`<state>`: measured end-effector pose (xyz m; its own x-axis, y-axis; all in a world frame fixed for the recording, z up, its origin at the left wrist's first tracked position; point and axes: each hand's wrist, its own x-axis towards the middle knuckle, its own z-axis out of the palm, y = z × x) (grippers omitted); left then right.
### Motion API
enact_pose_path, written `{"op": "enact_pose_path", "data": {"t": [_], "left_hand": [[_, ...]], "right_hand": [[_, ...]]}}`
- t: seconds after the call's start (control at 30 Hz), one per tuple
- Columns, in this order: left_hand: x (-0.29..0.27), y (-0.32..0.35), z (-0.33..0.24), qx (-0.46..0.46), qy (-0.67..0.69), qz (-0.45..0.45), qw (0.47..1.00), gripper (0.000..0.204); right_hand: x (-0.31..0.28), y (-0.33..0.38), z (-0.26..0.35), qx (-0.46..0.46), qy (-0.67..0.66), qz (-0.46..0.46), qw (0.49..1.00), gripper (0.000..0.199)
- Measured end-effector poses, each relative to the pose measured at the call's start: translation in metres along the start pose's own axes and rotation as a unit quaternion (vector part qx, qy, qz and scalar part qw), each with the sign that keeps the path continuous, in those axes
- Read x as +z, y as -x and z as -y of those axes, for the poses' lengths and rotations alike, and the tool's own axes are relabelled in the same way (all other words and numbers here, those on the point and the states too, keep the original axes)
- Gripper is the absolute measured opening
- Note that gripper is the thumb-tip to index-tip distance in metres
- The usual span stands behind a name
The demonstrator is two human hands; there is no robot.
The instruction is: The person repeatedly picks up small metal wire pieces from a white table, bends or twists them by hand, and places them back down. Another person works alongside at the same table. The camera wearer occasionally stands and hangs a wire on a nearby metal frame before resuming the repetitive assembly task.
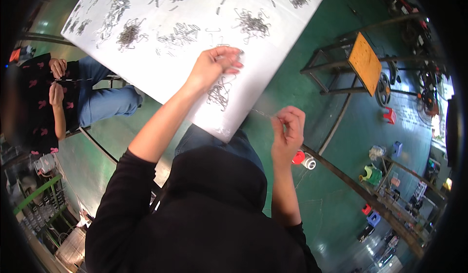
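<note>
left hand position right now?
Head view, centre: the left hand reaches over the white table, fingertips just above a tangle of wire clips.

A white tabletop (292, 44) is carrying many small bent metal wire pieces, lying directly on its surface. Dense tangled piles are sitting at (129, 33) and (251, 23); a looser tangle (220, 93) is lying near the table's closest corner, with single pieces scattered between.

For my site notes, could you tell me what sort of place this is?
Probably a small workshop: a white table strewn with bent wire pieces, a green painted floor, and metal racks holding supplies.
</note>
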<state>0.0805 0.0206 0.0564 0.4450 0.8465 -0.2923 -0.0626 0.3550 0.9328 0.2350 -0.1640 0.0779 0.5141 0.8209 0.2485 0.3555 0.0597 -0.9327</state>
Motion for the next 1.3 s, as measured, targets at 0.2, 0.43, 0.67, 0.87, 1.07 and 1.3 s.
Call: {"op": "enact_pose_path", "data": {"t": [0.2,0.43,0.67,0.87,1.07,1.3], "left_hand": [[0.07,0.069,-0.009,-0.048,0.048,0.102,0.992,0.007],[0.092,0.097,-0.007,0.028,-0.039,0.075,0.996,0.007],[0.084,0.095,0.007,0.268,-0.222,0.03,0.937,0.015],[0.072,0.084,0.031,0.324,-0.255,0.036,0.91,0.017],[0.062,0.072,0.046,0.355,-0.269,0.055,0.894,0.016],[0.052,0.073,0.05,0.339,-0.293,0.082,0.89,0.015]], "right_hand": [[-0.006,0.007,0.002,-0.027,0.021,0.001,0.999,0.009],[-0.014,0.009,0.003,-0.036,0.036,-0.007,0.999,0.008],[-0.021,0.003,-0.013,-0.006,0.038,0.055,0.998,0.012],[0.001,-0.073,-0.034,0.045,0.048,0.151,0.986,0.008],[0.114,-0.159,-0.058,-0.105,0.188,0.313,0.925,0.009],[0.178,-0.184,-0.087,-0.199,0.409,0.416,0.788,0.014]]}}
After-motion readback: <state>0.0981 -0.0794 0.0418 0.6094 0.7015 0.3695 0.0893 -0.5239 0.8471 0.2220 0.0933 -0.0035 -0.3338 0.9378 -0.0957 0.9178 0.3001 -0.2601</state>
